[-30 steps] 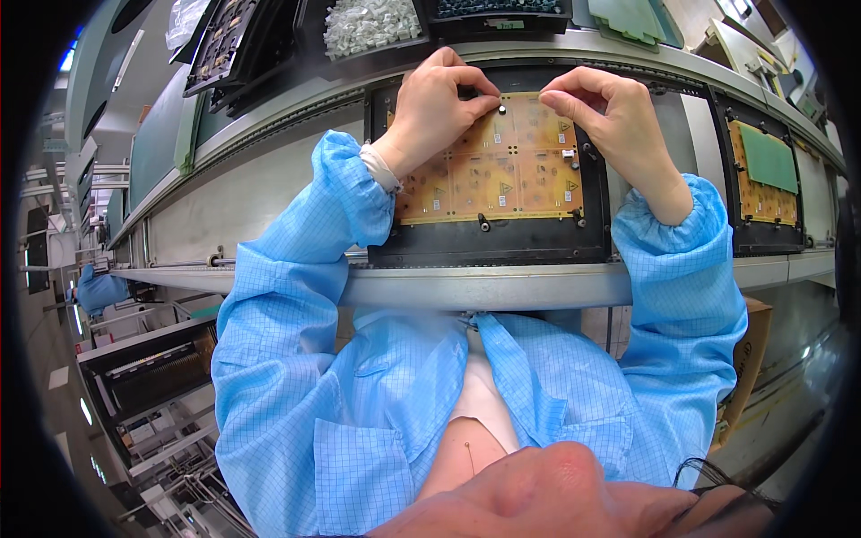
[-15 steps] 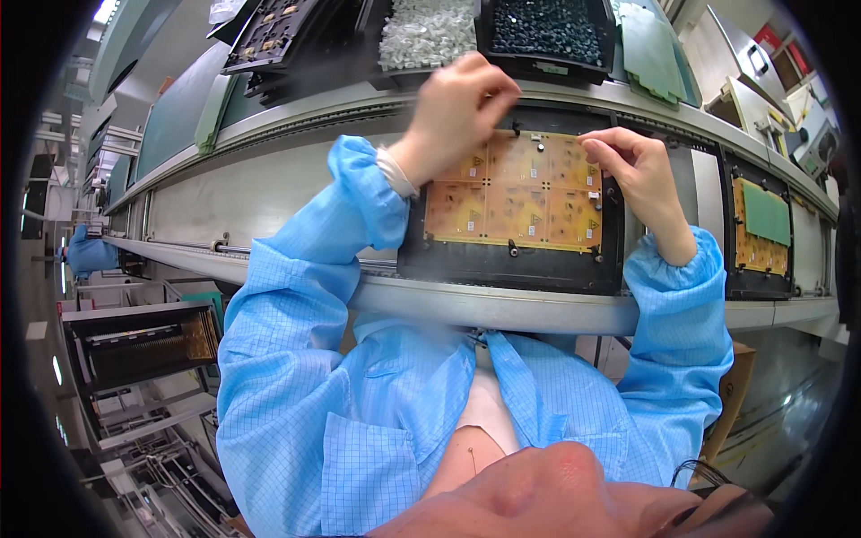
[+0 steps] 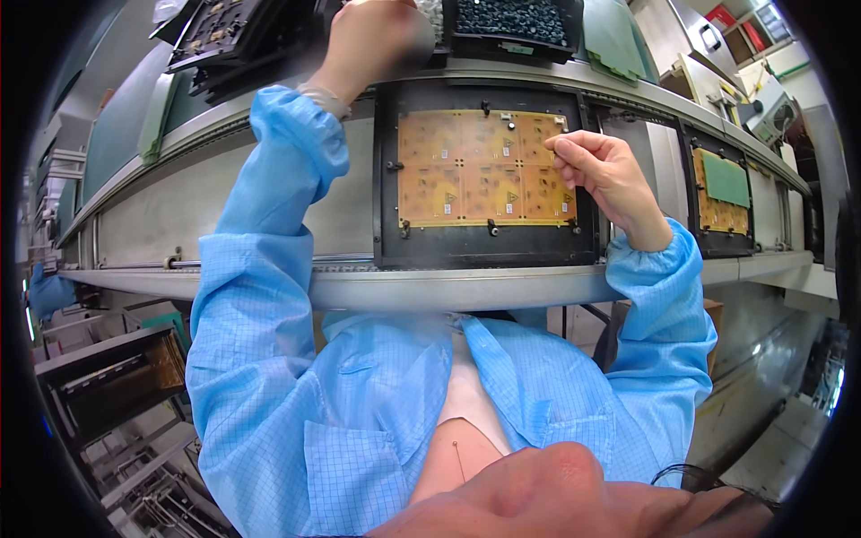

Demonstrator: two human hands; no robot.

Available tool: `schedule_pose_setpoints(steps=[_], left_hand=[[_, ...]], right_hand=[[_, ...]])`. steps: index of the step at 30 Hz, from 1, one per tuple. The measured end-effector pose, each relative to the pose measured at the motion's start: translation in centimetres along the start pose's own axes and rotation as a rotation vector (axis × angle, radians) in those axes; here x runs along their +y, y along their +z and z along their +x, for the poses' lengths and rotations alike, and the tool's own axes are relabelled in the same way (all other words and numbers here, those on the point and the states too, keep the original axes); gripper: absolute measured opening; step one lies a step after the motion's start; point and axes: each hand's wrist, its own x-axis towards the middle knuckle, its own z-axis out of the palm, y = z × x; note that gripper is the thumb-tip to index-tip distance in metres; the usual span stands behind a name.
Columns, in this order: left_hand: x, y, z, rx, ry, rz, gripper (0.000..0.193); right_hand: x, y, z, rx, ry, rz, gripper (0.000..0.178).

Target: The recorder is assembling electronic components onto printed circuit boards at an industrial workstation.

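A panel of joined amber circuit boards (image 3: 489, 193) lies in a black carrier frame (image 3: 448, 247) on the rail line before me. Small white parts and dark pegs stand on it, with a white part (image 3: 560, 123) at its far right corner. Over the panel's right side, my right hand (image 3: 612, 179) has thumb and forefinger pinched together; whatever is between them is too small to make out. Beyond the rail, my left hand (image 3: 375, 43) reaches to the bin of white parts (image 3: 434, 13), largely covering it. Motion blurs its fingers.
A black bin of dark blue parts (image 3: 511, 21) stands right of the white ones. Black trays (image 3: 220, 31) are stacked at far left. Further right along the rails sits another carrier (image 3: 725, 235) with a green sheet (image 3: 726, 181). A metal rail edge (image 3: 466, 285) runs before my body.
My left hand has moved from above the panel out to the far left, to the bin of white parts. My right fingertips have shifted slightly nearer from the panel's far right corner.
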Motion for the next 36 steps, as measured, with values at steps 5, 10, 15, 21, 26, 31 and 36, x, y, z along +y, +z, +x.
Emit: schedule_pose_setpoints(steps=[5,10,15,21,26,31,36], left_hand=[[4.8,-4.4,-1.6,-0.054,-0.264,-0.37,0.009],[4.1,-3.9,-6.4,-0.116,-0.18,-0.511,0.011],[5.4,-4.5,-9.9,-0.307,-0.355,-0.772,0.01],[5.1,-4.6,-10.6,-0.296,-0.307,-0.812,0.009],[4.6,-4.4,-10.6,-0.279,-0.314,-0.802,0.009],[4.7,-4.4,-10.7,-0.267,-0.32,-0.824,0.008],[4.4,-4.5,-10.7,-0.308,-0.316,-0.812,0.01]], right_hand=[[-0.5,1.1,-0.3,-0.088,0.038,0.007,0.027],[-1.2,2.5,-0.4,-0.105,0.035,-0.033,0.028],[-0.5,3.0,-0.3,-0.052,-0.001,-0.248,0.024],[0.4,4.6,-0.6,0.11,-0.278,-0.766,0.015],[1.0,5.1,-0.8,0.198,-0.341,-0.973,0.011],[1.9,5.1,-1.0,0.285,-0.398,-0.976,0.012],[2.0,5.6,-1.1,0.328,-0.392,-1.005,0.013]])
